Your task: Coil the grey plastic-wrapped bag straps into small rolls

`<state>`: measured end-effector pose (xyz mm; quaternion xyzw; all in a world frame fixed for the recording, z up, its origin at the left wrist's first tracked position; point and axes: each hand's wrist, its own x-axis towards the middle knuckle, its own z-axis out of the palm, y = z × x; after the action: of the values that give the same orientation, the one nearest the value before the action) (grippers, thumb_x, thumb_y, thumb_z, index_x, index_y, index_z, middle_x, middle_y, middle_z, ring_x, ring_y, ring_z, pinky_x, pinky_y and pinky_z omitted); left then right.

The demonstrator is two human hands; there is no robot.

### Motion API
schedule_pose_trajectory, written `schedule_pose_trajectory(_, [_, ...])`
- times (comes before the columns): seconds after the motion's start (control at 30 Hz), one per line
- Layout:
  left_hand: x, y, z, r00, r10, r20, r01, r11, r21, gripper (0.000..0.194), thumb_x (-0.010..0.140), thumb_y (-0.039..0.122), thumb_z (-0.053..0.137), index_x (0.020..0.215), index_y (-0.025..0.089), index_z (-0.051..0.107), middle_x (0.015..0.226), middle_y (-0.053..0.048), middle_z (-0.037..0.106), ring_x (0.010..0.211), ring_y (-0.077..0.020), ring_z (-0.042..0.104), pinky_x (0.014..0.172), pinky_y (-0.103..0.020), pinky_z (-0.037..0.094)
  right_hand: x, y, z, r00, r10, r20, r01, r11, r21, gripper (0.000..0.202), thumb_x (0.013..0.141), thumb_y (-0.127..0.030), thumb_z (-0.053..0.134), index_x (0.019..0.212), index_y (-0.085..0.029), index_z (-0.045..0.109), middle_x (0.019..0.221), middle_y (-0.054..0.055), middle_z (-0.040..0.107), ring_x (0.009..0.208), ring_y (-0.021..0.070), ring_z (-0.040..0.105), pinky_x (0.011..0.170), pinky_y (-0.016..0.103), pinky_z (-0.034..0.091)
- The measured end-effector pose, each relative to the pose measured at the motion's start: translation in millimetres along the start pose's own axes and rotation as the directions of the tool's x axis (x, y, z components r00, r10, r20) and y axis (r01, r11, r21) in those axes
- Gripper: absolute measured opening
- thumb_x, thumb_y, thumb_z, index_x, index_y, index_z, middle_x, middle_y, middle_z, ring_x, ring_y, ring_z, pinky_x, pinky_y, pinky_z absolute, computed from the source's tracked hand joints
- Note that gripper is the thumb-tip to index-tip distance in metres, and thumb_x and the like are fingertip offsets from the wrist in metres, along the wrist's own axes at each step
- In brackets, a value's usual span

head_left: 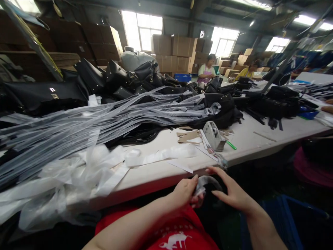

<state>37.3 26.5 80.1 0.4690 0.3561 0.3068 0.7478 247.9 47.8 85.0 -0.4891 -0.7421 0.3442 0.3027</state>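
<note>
My left hand (185, 191) is closed on one end of a coiled strap in translucent wrapping (201, 185), over my lap at the table's front edge. The strap's loop curves toward my right hand (230, 189), whose thumb and fingers are spread apart around its far side with a gap between them. Just beyond my hands, a grey tape dispenser (213, 135) stands on the white table (156, 172). Many long wrapped straps (135, 113) lie in a pile at the left and centre. Loose white wrapping film (85, 170) is heaped at the near left.
Black bags (114, 76) are piled behind the straps. Brown card strips (188, 136) and a green pen (231, 145) lie by the dispenser. A blue crate (288, 215) is at the lower right. A person (207, 69) works farther back, before stacked cartons (182, 47).
</note>
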Motion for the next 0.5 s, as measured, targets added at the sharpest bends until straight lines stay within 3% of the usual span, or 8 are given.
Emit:
schedule_pose_trajectory(0.07, [3.5,11.5,2.4,1.0,-0.021,-0.013,0.017,0.97,-0.241,0.067,0.081,0.076,0.035,0.064,0.015,0.057,0.038,0.007,0.031,0.036,-0.011,0.04,0.044,-0.024,0.036,-3.5,-6.3,36.1,0.987,0.029,0.157,-0.047,0.992,0.116,0.049,0.083,-0.05,0.059,0.119,-0.017,0.06,0.115,0.014,0.064,0.107,0.0281,0.059,0.095,0.042,0.045])
schedule_pose_trajectory(0.13, [8.9,17.6,-2.2,0.989,0.012,-0.149,-0.059,0.947,-0.316,0.063,0.083,0.073,0.04,0.078,0.013,0.061,0.044,0.007,0.037,0.042,-0.0124,0.046,0.048,-0.026,0.04,-10.7,-15.8,73.0,0.954,0.106,0.28,-0.175,0.956,0.235,0.044,0.09,-0.054,0.047,0.095,-0.015,0.066,0.086,0.01,0.068,0.083,0.0236,0.064,0.08,0.037,0.051])
schedule_pose_trajectory(0.17, [11.7,18.0,-7.6,0.965,0.055,-0.256,-0.129,0.952,-0.279,0.061,0.085,0.07,0.039,0.085,0.013,0.062,0.049,0.005,0.041,0.046,-0.0133,0.049,0.052,-0.027,0.043,-15.6,-20.9,86.8,0.921,0.125,0.368,-0.243,0.925,0.293,0.047,0.091,-0.055,0.044,0.088,-0.014,0.066,0.075,0.007,0.067,0.072,0.0209,0.063,0.072,0.035,0.051])
schedule_pose_trajectory(0.23, [15.4,12.8,-23.1,0.863,0.244,-0.441,-0.279,0.96,-0.014,0.057,0.089,0.065,0.037,0.093,0.014,0.062,0.062,0.0,0.053,0.061,-0.0168,0.057,0.067,-0.032,0.048,-26.4,-29.8,97.8,0.828,0.093,0.553,-0.361,0.843,0.398,0.046,0.092,-0.054,0.045,0.088,-0.014,0.066,0.063,0.004,0.064,0.059,0.0162,0.059,0.061,0.029,0.049])
schedule_pose_trajectory(0.3, [14.9,1.3,-40.7,0.768,0.495,-0.407,-0.346,0.854,0.388,0.056,0.089,0.065,0.036,0.089,0.016,0.063,0.075,-0.006,0.061,0.078,-0.0218,0.06,0.082,-0.037,0.046,-35.4,-33.2,84.5,0.762,0.025,0.647,-0.442,0.751,0.491,0.042,0.09,-0.052,0.05,0.094,-0.013,0.066,0.058,0.002,0.062,0.05,0.0129,0.056,0.051,0.024,0.044])
schedule_pose_trajectory(0.33, [13.2,-5.7,-48.3,0.764,0.567,-0.307,-0.345,0.762,0.549,0.056,0.087,0.066,0.037,0.085,0.017,0.064,0.078,-0.009,0.062,0.083,-0.0238,0.06,0.084,-0.039,0.044,-37.6,-31.8,70.6,0.77,0.017,0.638,-0.453,0.718,0.529,0.042,0.089,-0.052,0.053,0.093,-0.013,0.066,0.054,0.001,0.061,0.045,0.0116,0.053,0.047,0.022,0.041])
schedule_pose_trajectory(0.43, [5.6,-24.4,-58.9,0.864,0.5,-0.056,-0.291,0.587,0.755,0.058,0.087,0.065,0.034,0.067,0.018,0.063,0.068,-0.009,0.061,0.071,-0.0233,0.058,0.075,-0.036,0.043,-32.5,-16.3,20.5,0.885,0.152,0.439,-0.386,0.767,0.513,0.041,0.086,-0.052,0.056,0.08,-0.012,0.066,0.043,-0.001,0.053,0.036,0.0098,0.046,0.041,0.021,0.037])
schedule_pose_trajectory(0.5, [2.4,-30.5,-55.8,0.931,0.355,-0.084,-0.181,0.649,0.739,0.064,0.091,0.061,0.025,0.055,0.019,0.059,0.056,-0.006,0.057,0.058,-0.0191,0.055,0.065,-0.032,0.041,-22.9,-2.4,-2.6,0.935,0.267,0.232,-0.33,0.894,0.304,0.038,0.085,-0.05,0.056,0.079,-0.014,0.066,0.05,0.002,0.059,0.045,0.0137,0.054,0.05,0.025,0.045])
